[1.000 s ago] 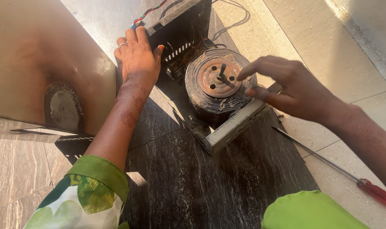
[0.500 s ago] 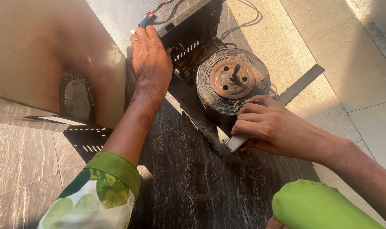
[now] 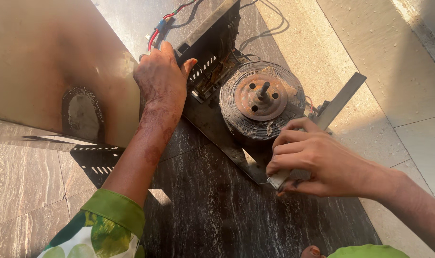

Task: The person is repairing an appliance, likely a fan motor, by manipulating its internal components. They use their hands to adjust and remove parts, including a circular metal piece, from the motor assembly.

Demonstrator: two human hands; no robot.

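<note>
A round, rusty wound coil with a short shaft (image 3: 262, 104) sits on a dark metal base plate (image 3: 216, 130) on the floor. My left hand (image 3: 161, 82) presses flat on the plate's far left corner, beside a slotted black end panel (image 3: 207, 67). My right hand (image 3: 309, 160) is closed around the near end of a grey metal angle strip (image 3: 339, 101) that runs along the plate's right edge, just in front of the coil.
A tan metal cover (image 3: 59, 67) with a burnt oval patch stands at the left. Red, blue and black wires (image 3: 161, 26) trail off behind the plate. Dark stone flooring lies under the unit, pale tiles to the right.
My right hand left the top of the coil and came down onto the grey strip, closing around it. My left hand stayed on the plate's corner. The view moved closer.
</note>
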